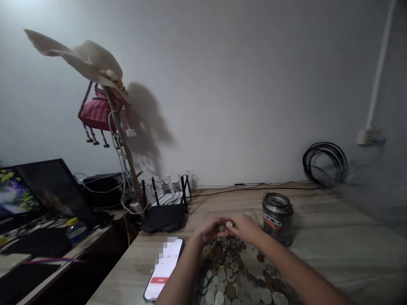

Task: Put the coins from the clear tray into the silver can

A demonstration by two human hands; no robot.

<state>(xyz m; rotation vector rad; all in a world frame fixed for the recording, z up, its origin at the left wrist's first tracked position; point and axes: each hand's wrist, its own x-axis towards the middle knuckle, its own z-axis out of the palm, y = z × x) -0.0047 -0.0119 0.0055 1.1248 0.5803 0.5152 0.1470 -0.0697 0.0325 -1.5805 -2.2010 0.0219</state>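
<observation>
- Left hand: its fingers are curling inward, cradling a small coin near the fingertips, just beside the other hand.
- Right hand: thumb and fingers are pinching a pale coin, and the fingertips are meeting those of the left hand.
- Coin pile: silvery, brownish and yellowish coins are lying loose below and between the forearms, spreading toward the near edge of view; both hands are hovering over its far end.
- Jar: a dark, lidded container with an orange-and-white label is standing upright on the wooden table, to the right of the right hand and apart from it.
- Phone: it is lying face up to the left of the left forearm, its lit screen showing a timer and a red button.
- Router: a black unit is resting beyond the phone, its antennas pointing upward.
- Cable coil: black loops are leaning against the wall at far right.
</observation>
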